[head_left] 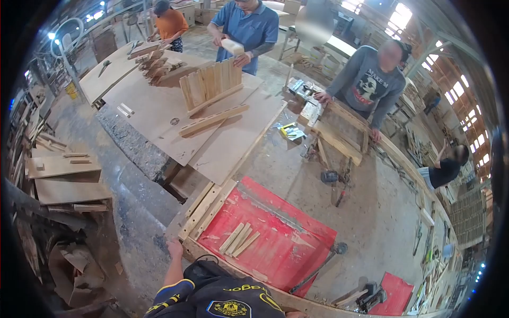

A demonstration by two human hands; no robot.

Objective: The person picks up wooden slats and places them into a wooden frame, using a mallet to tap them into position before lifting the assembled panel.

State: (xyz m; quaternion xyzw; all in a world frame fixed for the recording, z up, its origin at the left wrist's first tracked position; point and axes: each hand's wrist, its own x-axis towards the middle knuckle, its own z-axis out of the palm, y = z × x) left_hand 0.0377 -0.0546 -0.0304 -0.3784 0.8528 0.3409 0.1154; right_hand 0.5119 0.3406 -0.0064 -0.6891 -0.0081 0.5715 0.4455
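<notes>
At the far left, flat plywood offcuts [62, 168] lie stacked on a rough rack, with torn brown cardboard [79, 265] crumpled below them. The person's left hand [174, 247] rests palm down on the near left corner of a pale wooden frame [204, 208], fingers close together and laid flat on the bare rail, pinching nothing; the right hand is out of view. The frame's long, straight-grained rails border the left edge of a glossy red panel [286, 254], which is scuffed and dusted with sawdust. Near the panel's left edge lie a few short, square-cut slats [239, 239], side by side and touching. Beyond, wide smooth plywood sheets [159, 108] cover a workbench; at their far edge a row of upright slats [209, 85] leans in a rack, and a person in a blue shirt [246, 26] holds a pale block [232, 46] above it. At the red panel's right edge a long-handled tool [318, 269] with a round head lies on the dusty concrete. Further right a person in a grey sweatshirt [366, 79] leans both hands on a rough timber frame [339, 135]
</notes>
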